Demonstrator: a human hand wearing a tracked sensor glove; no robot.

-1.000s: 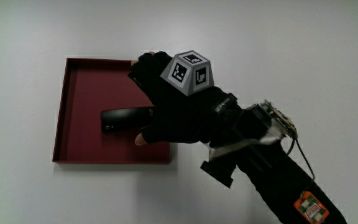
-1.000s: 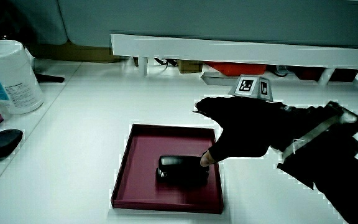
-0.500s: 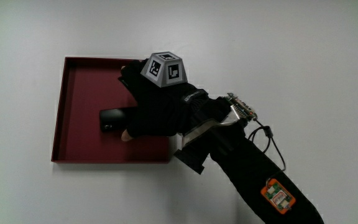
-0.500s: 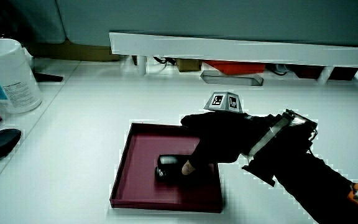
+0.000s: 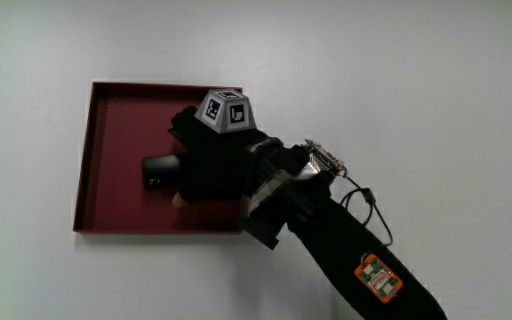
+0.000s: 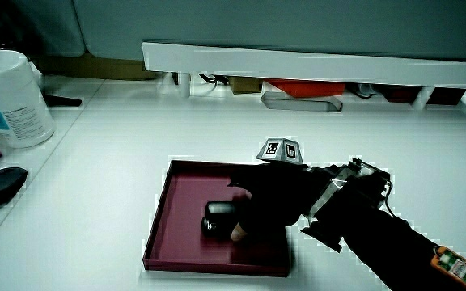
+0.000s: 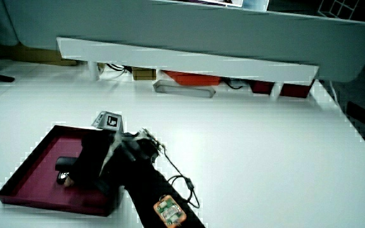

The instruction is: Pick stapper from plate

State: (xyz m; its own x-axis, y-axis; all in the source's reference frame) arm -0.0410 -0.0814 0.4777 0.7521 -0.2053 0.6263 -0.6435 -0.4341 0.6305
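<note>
One second was enough for a clear change at the dark red plate [image 5: 85, 160]. On the plate's floor, about at its middle, lies the black stapler [image 5: 160, 169], flat and not lifted. A second ago most of its length was free. Now only the end nearest the plate's outer wall shows, and the rest is under the glove.

The hand [image 5: 216, 164] has moved inward over the plate from its rim and has come lower, so it now rests on top of the stapler. In a side view the hand [image 6: 269, 206] sits low inside the plate walls, against the stapler [image 6: 219, 212]. The patterned cube [image 5: 224, 109] has also shifted toward the plate's middle. The forearm crosses the plate's corner nearest the person.

Whether the hand already grips the stapler or only covers it, I cannot tell, because the glove hides the contact. I judge that the reach is finished; the grip and the lift out of the plate remain.
</note>
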